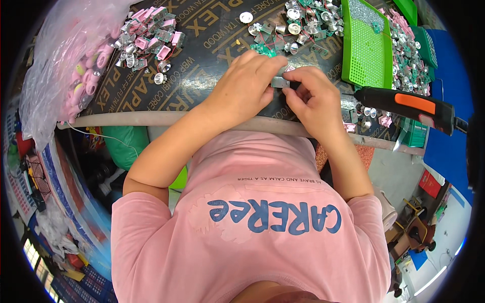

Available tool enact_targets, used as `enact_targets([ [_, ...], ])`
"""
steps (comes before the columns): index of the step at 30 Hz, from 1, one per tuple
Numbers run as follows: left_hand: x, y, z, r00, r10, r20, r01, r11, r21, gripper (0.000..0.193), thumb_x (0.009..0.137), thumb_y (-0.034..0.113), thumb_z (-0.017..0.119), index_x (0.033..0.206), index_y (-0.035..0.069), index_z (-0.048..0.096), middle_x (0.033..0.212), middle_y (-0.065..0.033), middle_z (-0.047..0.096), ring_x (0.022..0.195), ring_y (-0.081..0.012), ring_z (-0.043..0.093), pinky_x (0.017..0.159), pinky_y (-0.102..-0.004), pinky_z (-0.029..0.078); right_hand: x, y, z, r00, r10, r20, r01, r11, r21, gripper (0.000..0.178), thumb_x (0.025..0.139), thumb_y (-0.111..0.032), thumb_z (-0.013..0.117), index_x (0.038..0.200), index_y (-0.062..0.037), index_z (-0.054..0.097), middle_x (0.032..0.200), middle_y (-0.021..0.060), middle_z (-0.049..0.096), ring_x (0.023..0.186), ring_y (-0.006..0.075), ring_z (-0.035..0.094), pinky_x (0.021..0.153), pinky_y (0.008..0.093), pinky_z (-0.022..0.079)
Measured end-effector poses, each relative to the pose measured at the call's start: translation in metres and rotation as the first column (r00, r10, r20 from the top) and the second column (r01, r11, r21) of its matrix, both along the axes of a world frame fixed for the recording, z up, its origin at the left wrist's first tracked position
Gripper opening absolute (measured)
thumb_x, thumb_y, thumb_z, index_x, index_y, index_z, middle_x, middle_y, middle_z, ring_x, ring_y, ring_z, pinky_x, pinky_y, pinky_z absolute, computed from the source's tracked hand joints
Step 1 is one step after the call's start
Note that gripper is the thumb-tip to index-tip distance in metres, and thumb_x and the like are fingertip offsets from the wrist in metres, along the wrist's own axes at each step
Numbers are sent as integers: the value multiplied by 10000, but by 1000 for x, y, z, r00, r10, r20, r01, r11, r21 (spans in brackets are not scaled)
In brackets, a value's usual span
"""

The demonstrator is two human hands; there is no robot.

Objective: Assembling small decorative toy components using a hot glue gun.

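Close to the front edge of the dark printed board table, my two hands meet around a small grey, flat metal-looking part. My left hand pinches it from the left, and the thumb and forefinger of my right hand close on its right end. A tiny pale piece shows just above it between the fingers; what it is I cannot tell. Just beyond my left fingertips lie green circuit boards. A heap of small silver reflector cups with wires and boards spreads behind my hands.
Pink housings with reflectors are piled at the back left, beside a clear plastic bag of pink parts. To the right stands a green perforated tray, with more assemblies beyond it. A black and orange handheld tool juts in from the right.
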State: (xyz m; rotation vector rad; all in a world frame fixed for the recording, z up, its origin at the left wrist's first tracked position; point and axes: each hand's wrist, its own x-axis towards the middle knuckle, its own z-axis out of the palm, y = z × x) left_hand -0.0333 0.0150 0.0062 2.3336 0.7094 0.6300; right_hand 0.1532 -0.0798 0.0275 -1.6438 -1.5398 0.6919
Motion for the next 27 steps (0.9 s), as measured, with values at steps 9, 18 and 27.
enact_targets([
  [9,-5,0,-6,1000,4,20,-4,1000,24,558,803,37,757,1344,67,622,1140,-127,682,1100,-351,606,983,-461,504,-2,11,-1,985,90,145,-82,995,-62,248,866,-19,753,1110,1,716,1013,173,667,826,366,698,740,440,585],
  [18,-11,-1,-6,989,-93,118,73,983,167,380,777,-6,781,1146,48,707,1134,-112,690,1068,-333,639,937,-444,525,-4,15,10,955,135,265,-113,989,-97,207,851,-36,743,1054,-7,721,990,195,647,894,422,695,788,506,580],
  [27,-10,-1,-2,991,-103,85,88,981,171,282,789,10,817,1055,50,733,1146,-92,706,1031,-312,662,920,-433,535,48,-32,75,831,-502,240,82,537,840,555,761,-15,952,1225,-9,648,1060,130,699,906,275,690,832,388,571],
])
